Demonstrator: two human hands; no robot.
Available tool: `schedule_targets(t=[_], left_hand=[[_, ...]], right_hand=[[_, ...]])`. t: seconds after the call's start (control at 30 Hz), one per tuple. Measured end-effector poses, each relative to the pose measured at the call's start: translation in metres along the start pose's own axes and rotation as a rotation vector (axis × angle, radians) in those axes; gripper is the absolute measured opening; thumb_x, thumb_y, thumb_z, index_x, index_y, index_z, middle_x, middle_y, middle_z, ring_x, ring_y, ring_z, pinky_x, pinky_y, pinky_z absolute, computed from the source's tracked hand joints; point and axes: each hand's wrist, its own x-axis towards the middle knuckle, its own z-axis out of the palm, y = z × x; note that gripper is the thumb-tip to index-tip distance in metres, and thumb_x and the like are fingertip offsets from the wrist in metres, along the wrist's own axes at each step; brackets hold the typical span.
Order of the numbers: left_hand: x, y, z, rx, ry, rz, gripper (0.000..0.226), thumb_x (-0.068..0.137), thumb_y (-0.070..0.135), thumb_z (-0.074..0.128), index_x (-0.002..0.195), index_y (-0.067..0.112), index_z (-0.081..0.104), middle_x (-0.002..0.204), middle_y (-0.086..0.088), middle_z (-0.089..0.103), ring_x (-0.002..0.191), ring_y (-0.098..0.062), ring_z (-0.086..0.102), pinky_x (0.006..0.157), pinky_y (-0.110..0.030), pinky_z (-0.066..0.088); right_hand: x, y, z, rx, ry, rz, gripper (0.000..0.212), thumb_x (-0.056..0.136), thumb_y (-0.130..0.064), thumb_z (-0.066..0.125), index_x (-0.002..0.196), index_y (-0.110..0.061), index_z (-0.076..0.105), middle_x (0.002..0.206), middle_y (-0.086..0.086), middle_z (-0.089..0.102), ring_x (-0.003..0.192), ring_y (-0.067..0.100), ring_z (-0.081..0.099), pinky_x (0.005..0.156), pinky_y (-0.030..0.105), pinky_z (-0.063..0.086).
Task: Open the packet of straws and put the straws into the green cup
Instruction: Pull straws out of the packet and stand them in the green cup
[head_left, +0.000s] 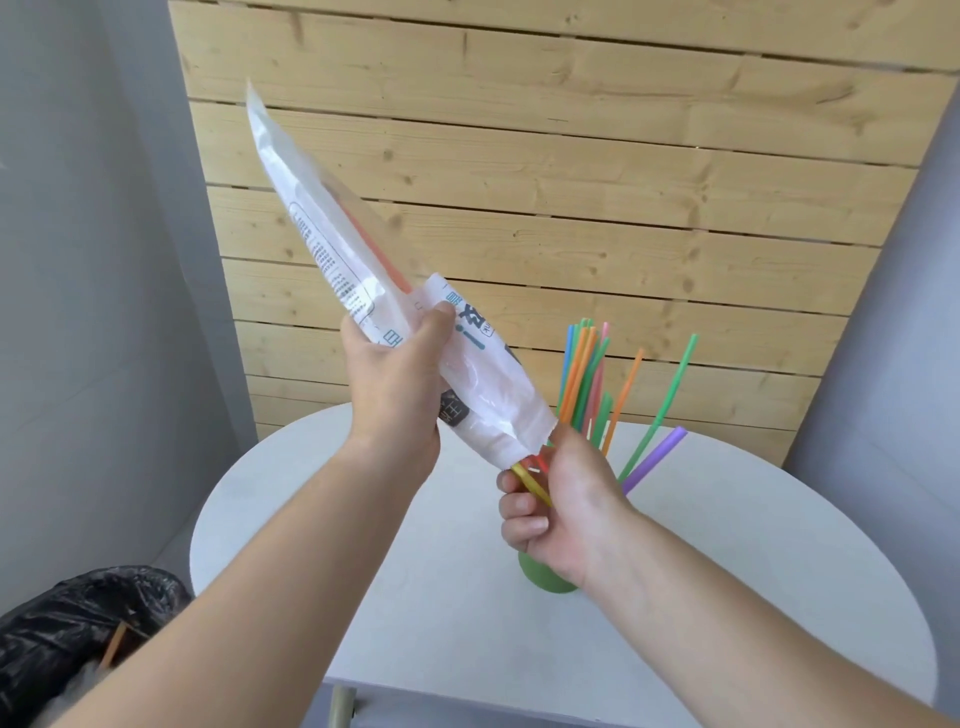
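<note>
My left hand (397, 384) grips the white printed straw packet (332, 249) around its middle and holds it tilted, open end down to the right. At that open end my right hand (556, 499) pinches a yellow straw (530, 480) and a red one that stick out of the packet. Behind and below my right hand stands the green cup (540, 577), mostly hidden, on the round white table (727, 597). Several coloured straws (587, 379) rise from the cup: orange, green, blue, pink and purple.
A wooden slat wall (571, 156) stands behind the table. A bin lined with a black bag (67, 634) sits on the floor at the lower left. Grey walls close in on both sides.
</note>
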Motion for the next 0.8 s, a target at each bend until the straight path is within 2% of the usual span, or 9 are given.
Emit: schedule_targets(t=[0.07,0.17,0.3,0.37,0.47,0.53,0.63,0.7,0.8], left_hand=[[0.002,-0.002,-0.001,-0.016,0.014,-0.018,0.048,0.093,0.009,0.073,0.137,0.009,0.054,0.128,-0.023,0.070,0.113,-0.039,0.073,0.096,-0.055,0.061],[0.006,-0.006,-0.007,-0.072,0.038,-0.077,0.049,0.092,0.010,0.073,0.138,0.006,0.053,0.128,-0.026,0.071,0.107,-0.040,0.076,0.093,-0.057,0.062],[0.012,-0.011,-0.019,-0.172,0.138,-0.195,0.048,0.094,0.010,0.073,0.139,0.008,0.058,0.128,-0.015,0.075,0.103,-0.029,0.079,0.082,-0.040,0.066],[0.016,-0.011,-0.024,-0.206,0.177,-0.240,0.045,0.096,0.011,0.073,0.139,0.007,0.060,0.128,-0.015,0.075,0.102,-0.026,0.080,0.077,-0.034,0.067],[0.020,-0.016,-0.027,-0.250,0.199,-0.321,0.041,0.097,0.012,0.071,0.136,0.005,0.061,0.129,-0.014,0.075,0.110,-0.027,0.077,0.088,-0.041,0.065],[0.022,-0.021,-0.027,-0.276,0.217,-0.385,0.039,0.097,0.013,0.071,0.134,0.004,0.063,0.127,-0.012,0.076,0.110,-0.027,0.077,0.094,-0.043,0.063],[0.022,-0.029,-0.026,-0.292,0.217,-0.435,0.040,0.097,0.015,0.071,0.135,0.005,0.064,0.123,-0.011,0.077,0.107,-0.028,0.078,0.094,-0.042,0.063],[0.021,-0.032,-0.023,-0.301,0.198,-0.453,0.040,0.097,0.015,0.072,0.135,0.005,0.063,0.123,-0.013,0.077,0.108,-0.029,0.077,0.097,-0.045,0.061],[0.018,-0.035,-0.019,-0.322,0.146,-0.479,0.040,0.099,0.016,0.070,0.136,0.003,0.062,0.126,-0.016,0.076,0.113,-0.033,0.076,0.104,-0.051,0.057]], right_hand=[[0.001,0.001,-0.001,-0.006,0.016,-0.026,0.033,0.098,-0.036,0.044,0.076,-0.012,0.052,0.053,0.004,0.048,0.034,0.012,0.032,0.035,0.013,0.017],[0.000,0.001,-0.002,-0.009,0.023,-0.074,0.029,0.098,-0.031,0.046,0.078,-0.011,0.054,0.055,0.004,0.048,0.036,0.010,0.030,0.036,0.013,0.015],[-0.005,-0.004,-0.003,-0.111,0.001,-0.209,0.023,0.096,-0.021,0.047,0.079,-0.009,0.059,0.058,0.006,0.049,0.039,0.011,0.031,0.038,0.017,0.015],[-0.008,-0.009,-0.003,-0.207,-0.003,-0.342,0.025,0.098,-0.019,0.044,0.081,-0.011,0.060,0.058,0.007,0.050,0.039,0.012,0.031,0.040,0.018,0.016],[-0.006,-0.012,-0.005,-0.474,0.089,-0.633,0.030,0.102,-0.026,0.042,0.079,-0.010,0.052,0.063,0.008,0.049,0.039,0.017,0.040,0.039,0.024,0.027],[-0.003,-0.014,-0.009,-0.748,0.207,-0.899,0.037,0.103,-0.033,0.041,0.074,-0.009,0.044,0.059,0.001,0.045,0.050,0.024,0.045,0.045,0.034,0.034],[0.000,-0.018,-0.016,-1.090,0.332,-1.238,0.041,0.104,-0.036,0.039,0.067,-0.017,0.033,0.051,-0.003,0.040,0.055,0.029,0.044,0.050,0.037,0.027],[0.001,-0.021,-0.018,-1.233,0.412,-1.372,0.039,0.103,-0.034,0.038,0.068,-0.021,0.029,0.049,-0.004,0.037,0.052,0.033,0.042,0.047,0.035,0.024],[0.000,-0.024,-0.017,-1.264,0.438,-1.414,0.040,0.101,-0.037,0.040,0.066,-0.022,0.029,0.046,-0.005,0.034,0.048,0.032,0.039,0.045,0.033,0.025]])
